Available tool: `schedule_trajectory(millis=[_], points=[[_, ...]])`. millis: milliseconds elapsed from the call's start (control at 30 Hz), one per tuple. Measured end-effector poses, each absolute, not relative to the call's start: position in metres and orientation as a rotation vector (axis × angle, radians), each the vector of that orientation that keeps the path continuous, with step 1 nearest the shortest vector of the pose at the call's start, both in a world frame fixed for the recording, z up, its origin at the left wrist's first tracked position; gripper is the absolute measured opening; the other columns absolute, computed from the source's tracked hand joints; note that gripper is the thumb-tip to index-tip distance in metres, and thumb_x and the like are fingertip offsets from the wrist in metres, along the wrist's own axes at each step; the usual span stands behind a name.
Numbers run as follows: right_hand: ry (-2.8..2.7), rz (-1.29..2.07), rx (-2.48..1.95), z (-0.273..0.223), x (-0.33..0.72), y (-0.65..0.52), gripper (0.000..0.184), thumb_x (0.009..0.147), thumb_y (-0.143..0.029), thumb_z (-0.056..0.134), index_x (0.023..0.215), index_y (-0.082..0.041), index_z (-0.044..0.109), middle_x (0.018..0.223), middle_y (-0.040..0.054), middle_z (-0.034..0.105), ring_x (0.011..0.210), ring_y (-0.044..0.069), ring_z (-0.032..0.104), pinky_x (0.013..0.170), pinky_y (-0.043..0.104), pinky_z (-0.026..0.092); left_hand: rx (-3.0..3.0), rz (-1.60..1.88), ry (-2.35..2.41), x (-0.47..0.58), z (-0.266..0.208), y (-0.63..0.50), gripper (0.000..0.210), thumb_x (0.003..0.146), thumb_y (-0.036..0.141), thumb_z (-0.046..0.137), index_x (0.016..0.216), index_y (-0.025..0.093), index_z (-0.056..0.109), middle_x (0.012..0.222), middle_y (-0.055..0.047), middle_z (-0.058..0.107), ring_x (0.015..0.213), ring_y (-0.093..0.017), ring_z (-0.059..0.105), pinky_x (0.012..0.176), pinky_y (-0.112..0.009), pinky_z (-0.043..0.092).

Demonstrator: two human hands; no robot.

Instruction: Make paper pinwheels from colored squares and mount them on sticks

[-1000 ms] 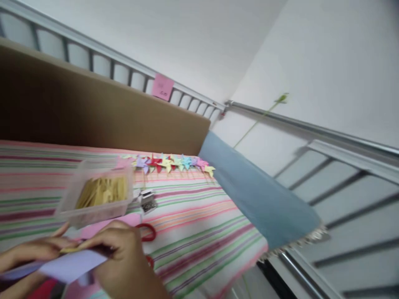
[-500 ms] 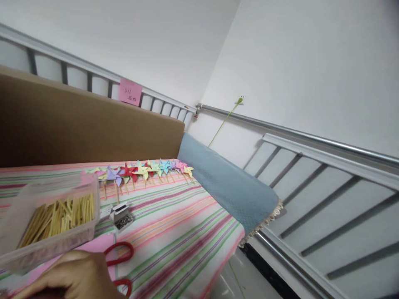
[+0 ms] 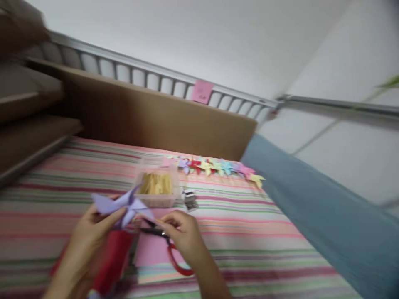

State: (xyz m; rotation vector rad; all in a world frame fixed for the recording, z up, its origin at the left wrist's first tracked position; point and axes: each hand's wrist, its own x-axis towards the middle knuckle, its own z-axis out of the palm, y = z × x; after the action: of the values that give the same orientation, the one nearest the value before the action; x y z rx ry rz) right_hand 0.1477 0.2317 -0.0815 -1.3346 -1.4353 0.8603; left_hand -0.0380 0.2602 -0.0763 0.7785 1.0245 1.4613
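My left hand point(image 3: 93, 228) is closed on a lavender paper pinwheel point(image 3: 129, 207), its fingers and thumb pinching the folded blades. To the right of the blades, my right hand point(image 3: 185, 230) pinches a thin wooden stick point(image 3: 159, 221) that runs toward the pinwheel; where the two meet is blurred. Red-handled scissors point(image 3: 176, 261) lie beneath my right hand on pink paper sheets point(image 3: 149, 251). Under my left forearm is a red item point(image 3: 114, 261), partly hidden.
Behind my hands stands a clear plastic box point(image 3: 160, 202) of wooden sticks, beside a small box of metal pins point(image 3: 190, 200). Finished pinwheels point(image 3: 205, 167) lie in a row along a cardboard panel point(image 3: 156, 120). Cardboard boxes point(image 3: 31, 87) are at left; a blue cover point(image 3: 305, 191) hangs at right.
The view has swung left and back. Both hands now show, with the lavender pinwheel and stick between them. Earlier only one hand appeared, near the scissors at lower left.
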Motion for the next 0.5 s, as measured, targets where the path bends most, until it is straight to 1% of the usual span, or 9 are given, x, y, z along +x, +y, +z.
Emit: schedule_trajectory(millis=[33, 67, 133, 200, 300, 333, 400, 500], points=[[-1.441, 0.875, -1.356, -0.081, 0.147, 0.233, 0.008, 0.076, -0.016, 0.068, 0.071, -0.017, 0.074, 0.068, 0.0012, 0.069, 0.065, 0.015, 0.063, 0.059, 0.021, 0.046, 0.696, 1.445, 1.0, -0.041, -0.075, 0.26, 0.042, 0.063, 0.022, 0.082, 0.101, 0.019, 0.065, 0.08, 0.002, 0.074, 0.065, -0.015, 0.068, 0.059, -0.024, 0.054], [-1.439, 0.916, -1.373, -0.081, 0.146, 0.234, 0.008, 0.076, -0.016, 0.066, 0.071, -0.017, 0.073, 0.067, 0.001, 0.068, 0.063, 0.015, 0.061, 0.058, 0.022, 0.045, 0.65, 1.428, 0.968, -0.042, -0.074, 0.26, 0.046, 0.062, 0.022, 0.082, 0.104, 0.019, 0.064, 0.081, 0.002, 0.073, 0.063, -0.015, 0.067, 0.057, -0.025, 0.053], [-1.443, 0.966, -1.387, -0.082, 0.143, 0.234, 0.008, 0.076, -0.018, 0.066, 0.072, -0.017, 0.072, 0.067, 0.0009, 0.065, 0.06, 0.015, 0.059, 0.055, 0.022, 0.044, 0.597, 1.419, 0.952, -0.04, -0.071, 0.26, 0.049, 0.06, 0.021, 0.083, 0.106, 0.017, 0.063, 0.079, 0.0, 0.073, 0.062, -0.014, 0.066, 0.058, -0.025, 0.053], [-1.453, 0.942, -1.4, -0.083, 0.14, 0.233, 0.008, 0.075, -0.019, 0.066, 0.069, -0.018, 0.072, 0.069, 0.0015, 0.064, 0.061, 0.015, 0.057, 0.053, 0.023, 0.042, 0.575, 1.419, 0.965, -0.037, -0.069, 0.259, 0.049, 0.059, 0.02, 0.084, 0.103, 0.016, 0.063, 0.078, -0.001, 0.072, 0.063, -0.014, 0.066, 0.059, -0.025, 0.052], [-1.473, 0.844, -1.433, -0.087, 0.142, 0.233, 0.011, 0.074, -0.019, 0.065, 0.065, -0.018, 0.072, 0.068, 0.0021, 0.061, 0.064, 0.017, 0.058, 0.055, 0.024, 0.043, 0.631, 1.401, 0.96, -0.038, -0.071, 0.259, 0.051, 0.059, 0.021, 0.084, 0.105, 0.016, 0.063, 0.085, -0.004, 0.072, 0.072, -0.017, 0.067, 0.065, -0.027, 0.053], [-1.477, 0.825, -1.443, -0.087, 0.144, 0.234, 0.012, 0.074, -0.02, 0.065, 0.065, -0.019, 0.072, 0.068, 0.0021, 0.061, 0.065, 0.017, 0.058, 0.056, 0.025, 0.044, 0.67, 1.414, 0.964, -0.04, -0.072, 0.26, 0.053, 0.059, 0.023, 0.083, 0.107, 0.017, 0.062, 0.091, -0.005, 0.072, 0.078, -0.018, 0.068, 0.069, -0.028, 0.053], [-1.48, 0.803, -1.454, -0.088, 0.15, 0.236, 0.012, 0.074, -0.021, 0.065, 0.065, -0.019, 0.072, 0.068, 0.0022, 0.061, 0.066, 0.018, 0.058, 0.059, 0.026, 0.045, 0.774, 1.482, 1.008, -0.048, -0.075, 0.262, 0.057, 0.064, 0.028, 0.08, 0.117, 0.021, 0.059, 0.112, -0.008, 0.068, 0.097, -0.021, 0.066, 0.079, -0.029, 0.052], [-1.465, 0.804, -1.464, -0.086, 0.157, 0.238, 0.012, 0.074, -0.024, 0.066, 0.065, -0.019, 0.072, 0.069, 0.0018, 0.06, 0.063, 0.016, 0.057, 0.059, 0.026, 0.044, 1.079, 1.599, 1.144, -0.062, -0.077, 0.266, 0.059, 0.078, 0.033, 0.068, 0.133, 0.032, 0.048, 0.14, -0.007, 0.05, 0.122, -0.024, 0.052, 0.097, -0.035, 0.046]])
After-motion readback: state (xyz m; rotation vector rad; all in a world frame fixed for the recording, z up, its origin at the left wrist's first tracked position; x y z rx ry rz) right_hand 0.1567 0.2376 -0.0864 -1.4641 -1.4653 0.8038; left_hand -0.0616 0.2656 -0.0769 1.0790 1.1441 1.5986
